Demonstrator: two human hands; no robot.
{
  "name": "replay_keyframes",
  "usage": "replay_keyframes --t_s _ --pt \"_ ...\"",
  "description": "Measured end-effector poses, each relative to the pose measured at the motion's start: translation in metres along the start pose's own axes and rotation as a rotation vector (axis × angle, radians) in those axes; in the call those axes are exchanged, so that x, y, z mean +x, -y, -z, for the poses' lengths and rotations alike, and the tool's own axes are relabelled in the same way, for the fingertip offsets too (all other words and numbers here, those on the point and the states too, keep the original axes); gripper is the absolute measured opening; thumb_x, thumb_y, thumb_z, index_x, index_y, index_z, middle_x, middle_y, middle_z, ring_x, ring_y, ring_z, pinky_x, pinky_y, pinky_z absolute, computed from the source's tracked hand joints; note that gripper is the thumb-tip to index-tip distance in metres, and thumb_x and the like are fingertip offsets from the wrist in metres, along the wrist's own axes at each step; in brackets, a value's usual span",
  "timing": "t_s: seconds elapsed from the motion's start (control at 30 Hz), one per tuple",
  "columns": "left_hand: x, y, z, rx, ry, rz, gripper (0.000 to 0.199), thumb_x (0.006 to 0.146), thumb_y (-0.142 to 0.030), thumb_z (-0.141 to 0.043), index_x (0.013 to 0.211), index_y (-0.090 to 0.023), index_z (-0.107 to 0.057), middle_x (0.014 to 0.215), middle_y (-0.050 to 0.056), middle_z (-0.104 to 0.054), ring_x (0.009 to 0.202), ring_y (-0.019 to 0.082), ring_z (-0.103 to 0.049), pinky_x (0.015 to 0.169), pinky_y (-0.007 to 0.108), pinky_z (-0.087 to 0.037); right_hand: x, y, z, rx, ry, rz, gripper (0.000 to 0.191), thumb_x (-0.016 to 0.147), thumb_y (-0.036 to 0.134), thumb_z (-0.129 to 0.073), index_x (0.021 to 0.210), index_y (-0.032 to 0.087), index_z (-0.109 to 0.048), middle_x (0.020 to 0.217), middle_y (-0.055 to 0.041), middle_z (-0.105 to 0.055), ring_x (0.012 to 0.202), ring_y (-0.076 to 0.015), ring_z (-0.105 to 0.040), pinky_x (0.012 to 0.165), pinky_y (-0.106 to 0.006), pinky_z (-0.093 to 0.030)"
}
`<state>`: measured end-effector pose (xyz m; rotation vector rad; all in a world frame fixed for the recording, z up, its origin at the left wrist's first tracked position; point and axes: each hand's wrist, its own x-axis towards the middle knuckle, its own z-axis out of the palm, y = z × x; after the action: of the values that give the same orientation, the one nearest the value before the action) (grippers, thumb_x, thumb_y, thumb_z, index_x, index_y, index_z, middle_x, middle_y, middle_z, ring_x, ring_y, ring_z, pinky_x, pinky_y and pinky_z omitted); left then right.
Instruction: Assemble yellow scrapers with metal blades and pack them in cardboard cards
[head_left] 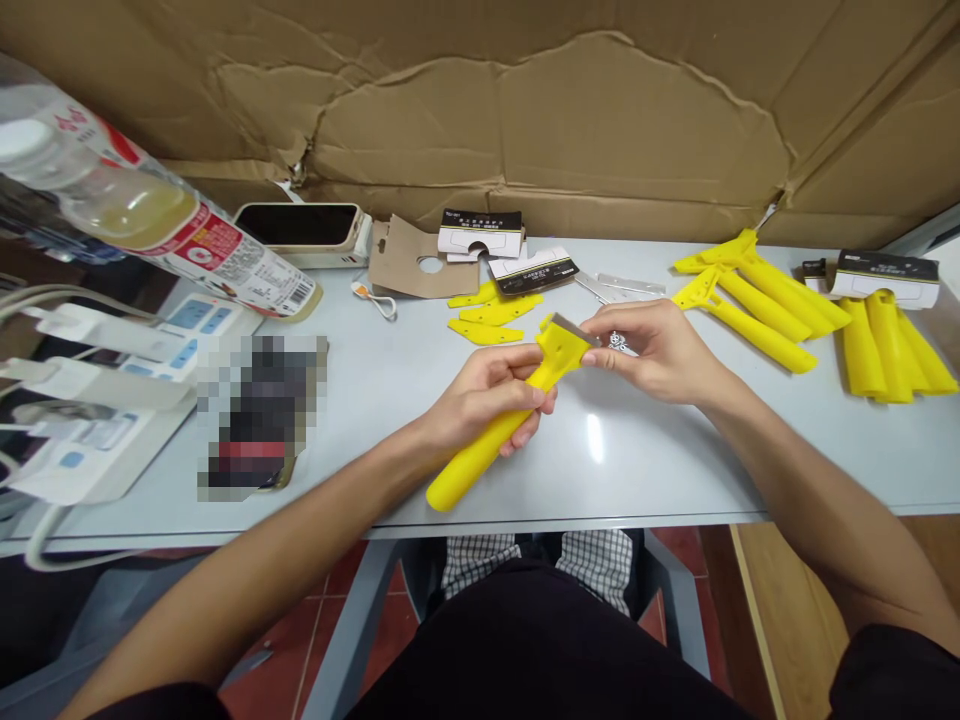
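A yellow scraper handle (480,461) is held tilted over the table, its wide head toward the back. My left hand (499,392) is wrapped round it just below the head. A metal blade (574,328) lies across the head, and my right hand (651,350) pinches its right end between thumb and fingertips. Small metal pieces (617,341) show by the right fingers. Behind the hands lie several flat yellow pieces (491,330) and some loose metal blades (619,287).
More yellow handles (780,310) lie at right, with others (885,350) beside black-and-white packaging (885,277). Cardboard packaging (409,262) and a phone (300,225) stand at the back. At left are a bottle (217,250), power strips (112,440) and a pixelated dark object (262,415).
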<state>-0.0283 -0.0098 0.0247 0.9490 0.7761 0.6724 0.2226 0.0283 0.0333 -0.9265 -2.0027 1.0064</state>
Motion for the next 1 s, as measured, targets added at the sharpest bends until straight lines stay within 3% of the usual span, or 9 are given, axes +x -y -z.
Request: replay_keyframes --t_s 0.1,0.2,0.33,0.47,0.57,0.63,0.77,0.87,1.0 --pt "0.002 -0.002 -0.001 -0.041 0.010 0.045 0.041 0.080 -0.041 -0.081 0.113 -0.022 -0.064 0.078 0.000 -0.073 0.041 0.013 -0.060 0.034 0.023 -0.044 -0.001 0.006 0.003 -0.018 0.004 0.072 0.015 0.093 0.043 -0.084 0.100 0.029 -0.086 0.097 -0.0037 -0.082 0.085 -0.0220 -0.071 0.084 -0.039 -0.055" --pt "0.008 -0.003 -0.002 -0.145 -0.037 0.152 0.053 0.080 -0.052 -0.082 0.120 -0.025 -0.060 0.079 0.001 -0.076 0.041 0.016 -0.062 0.033 0.025 -0.044 -0.001 0.008 0.004 -0.086 -0.011 0.207 0.009 0.098 0.030 -0.076 0.102 0.032 -0.084 0.099 -0.0031 -0.082 0.094 -0.0252 -0.074 0.090 -0.044 -0.056" --pt "0.013 -0.004 -0.004 -0.162 -0.030 0.256 0.051 0.074 -0.057 -0.089 0.101 -0.019 -0.067 0.073 0.004 -0.074 0.045 0.015 -0.063 0.038 0.024 -0.047 0.000 -0.001 -0.003 -0.252 -0.045 0.422 0.023 0.099 0.016 -0.069 0.104 0.035 -0.081 0.104 0.0005 -0.085 0.120 -0.0295 -0.072 0.103 -0.053 -0.050" --pt "0.010 -0.004 -0.009 -0.053 -0.027 0.187 0.040 0.073 -0.045 -0.094 0.086 -0.016 -0.069 0.068 0.002 -0.071 0.052 0.012 -0.065 0.046 0.021 -0.052 0.001 -0.015 -0.013 -0.422 -0.068 0.489 0.024 0.100 0.013 -0.066 0.098 0.033 -0.079 0.112 0.0006 -0.085 0.128 -0.0311 -0.069 0.102 -0.055 -0.047" --pt "0.008 -0.001 -0.011 0.064 -0.144 0.093 0.034 0.075 -0.037 -0.093 0.089 -0.016 -0.072 0.073 0.002 -0.073 0.055 0.013 -0.068 0.048 0.022 -0.056 0.002 -0.019 -0.016 -0.425 -0.057 0.421 0.024 0.100 0.014 -0.064 0.096 0.031 -0.080 0.120 -0.0033 -0.083 0.124 -0.0300 -0.069 0.101 -0.053 -0.051" --pt "0.008 0.003 -0.011 0.145 -0.233 0.009 0.031 0.076 -0.035 -0.092 0.092 -0.015 -0.073 0.075 0.001 -0.073 0.056 0.014 -0.069 0.048 0.023 -0.057 0.001 -0.018 -0.018 -0.345 -0.053 0.318 0.026 0.100 0.013 -0.060 0.105 0.028 -0.081 0.125 -0.0067 -0.080 0.116 -0.0267 -0.072 0.097 -0.048 -0.056" --pt "0.010 0.007 -0.009 0.242 -0.327 -0.116 0.029 0.080 -0.035 -0.089 0.096 -0.015 -0.075 0.074 0.000 -0.073 0.055 0.014 -0.069 0.047 0.024 -0.058 0.000 -0.010 -0.022 -0.030 -0.066 -0.089 0.029 0.098 0.026 -0.067 0.124 0.019 -0.077 0.107 -0.0085 -0.081 0.082 -0.0184 -0.073 0.072 -0.034 -0.059" --pt "0.010 0.009 -0.007 0.273 -0.333 -0.164 0.028 0.081 -0.035 -0.087 0.097 -0.015 -0.076 0.077 0.001 -0.074 0.056 0.014 -0.069 0.049 0.025 -0.060 0.000 -0.004 -0.026 0.151 -0.020 -0.298 0.033 0.092 0.038 -0.078 0.114 0.014 -0.078 0.084 -0.0048 -0.078 0.068 -0.0154 -0.067 0.064 -0.030 -0.056" --pt "0.010 0.012 -0.005 0.304 -0.315 -0.217 0.024 0.086 -0.035 -0.083 0.097 -0.016 -0.075 0.079 0.002 -0.074 0.060 0.014 -0.071 0.052 0.025 -0.063 0.001 0.001 -0.029 0.270 -0.029 -0.372 0.028 0.081 0.039 -0.090 0.094 0.016 -0.080 0.079 -0.0031 -0.078 0.067 -0.0136 -0.064 0.065 -0.029 -0.054"
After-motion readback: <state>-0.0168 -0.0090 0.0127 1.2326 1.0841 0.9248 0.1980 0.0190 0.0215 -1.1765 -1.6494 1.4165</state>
